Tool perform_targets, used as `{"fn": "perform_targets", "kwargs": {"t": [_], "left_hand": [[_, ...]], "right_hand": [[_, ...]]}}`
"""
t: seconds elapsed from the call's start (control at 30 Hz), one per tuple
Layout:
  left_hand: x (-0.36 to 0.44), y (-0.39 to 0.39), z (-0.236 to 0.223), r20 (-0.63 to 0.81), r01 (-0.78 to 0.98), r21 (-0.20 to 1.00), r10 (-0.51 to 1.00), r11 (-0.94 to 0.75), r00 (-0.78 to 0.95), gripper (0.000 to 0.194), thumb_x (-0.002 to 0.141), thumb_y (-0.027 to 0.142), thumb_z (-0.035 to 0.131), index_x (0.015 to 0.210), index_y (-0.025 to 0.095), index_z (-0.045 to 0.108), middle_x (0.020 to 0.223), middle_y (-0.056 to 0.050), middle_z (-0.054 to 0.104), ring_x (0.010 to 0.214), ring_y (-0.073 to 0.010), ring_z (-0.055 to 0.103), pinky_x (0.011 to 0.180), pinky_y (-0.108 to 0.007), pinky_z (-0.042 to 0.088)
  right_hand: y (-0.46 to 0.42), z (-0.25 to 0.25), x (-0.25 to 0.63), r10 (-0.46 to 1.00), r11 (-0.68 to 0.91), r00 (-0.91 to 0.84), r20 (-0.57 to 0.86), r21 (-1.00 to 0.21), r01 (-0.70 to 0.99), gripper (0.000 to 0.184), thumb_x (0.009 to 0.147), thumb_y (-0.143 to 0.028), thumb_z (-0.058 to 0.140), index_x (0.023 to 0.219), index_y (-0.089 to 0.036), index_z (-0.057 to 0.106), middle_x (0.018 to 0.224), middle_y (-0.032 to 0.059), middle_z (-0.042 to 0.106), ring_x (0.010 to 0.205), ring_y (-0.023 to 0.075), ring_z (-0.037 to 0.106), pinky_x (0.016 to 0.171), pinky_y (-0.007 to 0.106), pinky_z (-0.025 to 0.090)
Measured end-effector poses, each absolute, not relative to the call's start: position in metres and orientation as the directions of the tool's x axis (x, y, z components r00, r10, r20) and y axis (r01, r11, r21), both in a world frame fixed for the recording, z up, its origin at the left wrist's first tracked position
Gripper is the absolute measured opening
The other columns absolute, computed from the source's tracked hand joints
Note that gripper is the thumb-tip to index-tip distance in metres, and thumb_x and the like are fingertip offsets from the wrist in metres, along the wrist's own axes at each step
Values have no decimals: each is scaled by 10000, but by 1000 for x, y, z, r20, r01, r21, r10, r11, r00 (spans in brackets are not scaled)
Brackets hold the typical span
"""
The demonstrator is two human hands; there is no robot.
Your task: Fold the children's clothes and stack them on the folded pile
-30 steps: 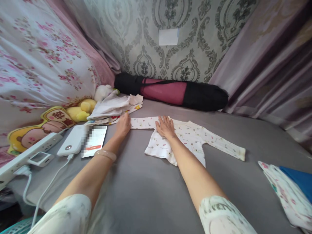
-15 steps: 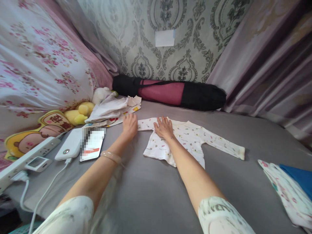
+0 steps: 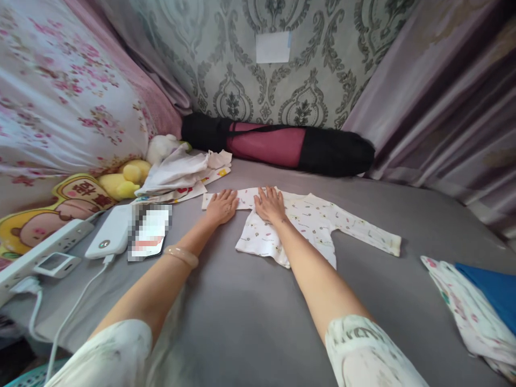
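Observation:
A small white long-sleeved shirt (image 3: 308, 220) with a scattered print lies spread on the grey bed sheet (image 3: 242, 312), its sleeves stretched out to both sides. My left hand (image 3: 222, 207) rests flat on the left sleeve, fingers extended, with the cuff showing just beyond it. On the shirt's left shoulder lies my right hand (image 3: 269, 205), palm down and fingers spread. Neither hand grips the cloth. My right forearm hides part of the shirt's body.
Left are a crumpled clothes pile (image 3: 177, 172), plush toys (image 3: 124, 180), a phone (image 3: 149, 234), a power bank (image 3: 108, 231) and a power strip (image 3: 44, 258) with cables. A long black and red bag (image 3: 266, 145) lies along the wall. Folded clothes (image 3: 467, 312) sit at right.
My left hand has shifted right along the sleeve and flattened from a curled shape, uncovering the cuff. My right hand stays on the shoulder. The view has tilted slightly down.

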State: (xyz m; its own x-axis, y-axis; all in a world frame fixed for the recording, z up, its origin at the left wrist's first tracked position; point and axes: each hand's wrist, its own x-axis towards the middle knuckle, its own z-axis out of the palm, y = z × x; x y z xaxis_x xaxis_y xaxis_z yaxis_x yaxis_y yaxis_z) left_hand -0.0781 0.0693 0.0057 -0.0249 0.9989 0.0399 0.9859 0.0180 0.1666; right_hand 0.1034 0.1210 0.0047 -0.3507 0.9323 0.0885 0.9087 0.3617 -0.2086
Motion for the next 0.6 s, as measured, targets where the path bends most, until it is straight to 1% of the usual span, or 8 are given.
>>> {"fn": "perform_targets", "kwargs": {"t": [0.13,0.27,0.33,0.4,0.43,0.47,0.53,0.6], "left_hand": [[-100,66,4,38,992,100,996,82,-87,566,983,387,181,1462,144,361,1534,-147,337,1426,-290,269,1143,-506,174],[-99,63,1,160,995,69,984,70,-80,537,977,371,210,1405,126,422,1488,-171,401,1387,-289,332,1128,-501,199],[-95,59,3,268,996,71,961,48,-65,522,967,383,246,1361,111,454,1464,-196,416,1369,-293,346,1115,-485,226],[-92,53,7,368,997,76,929,21,-48,511,957,399,271,1331,115,474,1438,-202,431,1344,-304,363,1098,-466,251],[-90,50,9,398,997,78,916,14,-44,506,954,406,276,1317,124,486,1419,-199,445,1325,-314,376,1085,-466,263],[-88,45,12,413,997,81,909,15,-48,499,951,412,280,1298,132,504,1394,-196,463,1302,-326,392,1069,-475,275],[-83,36,18,417,995,94,906,33,-70,479,942,418,297,1234,141,557,1330,-196,500,1257,-351,418,1033,-499,300],[-78,26,24,395,990,132,913,52,-101,439,929,412,332,1148,153,611,1258,-191,535,1218,-359,442,1003,-513,322]], "right_hand": [[120,4,104,929,370,-359,89,-224,902,573,990,-463,196,1485,-211,335,1564,97,280,1440,275,191,1154,470,91],[120,5,104,926,376,-367,84,-264,888,587,990,-478,203,1489,-192,324,1570,109,262,1449,275,170,1162,479,65],[122,10,107,920,380,-389,42,-331,864,608,988,-502,210,1503,-189,293,1582,105,230,1458,264,150,1168,468,66],[122,18,116,918,366,-396,20,-429,826,617,993,-504,189,1518,-187,251,1592,87,205,1462,229,151,1172,414,117],[121,24,124,922,355,-385,37,-475,805,606,1000,-485,172,1521,-183,241,1591,75,212,1458,203,171,1166,370,159],[118,29,134,930,345,-359,75,-509,788,587,1007,-452,161,1517,-176,249,1582,67,243,1446,176,209,1150,324,203],[108,40,163,942,334,-287,173,-541,772,529,1011,-364,183,1480,-166,328,1524,61,372,1388,145,334,1104,264,277],[92,47,200,961,271,-185,207,-562,781,475,998,-306,232,1394,-172,458,1394,74,536,1262,168,495,1038,272,359]]}}
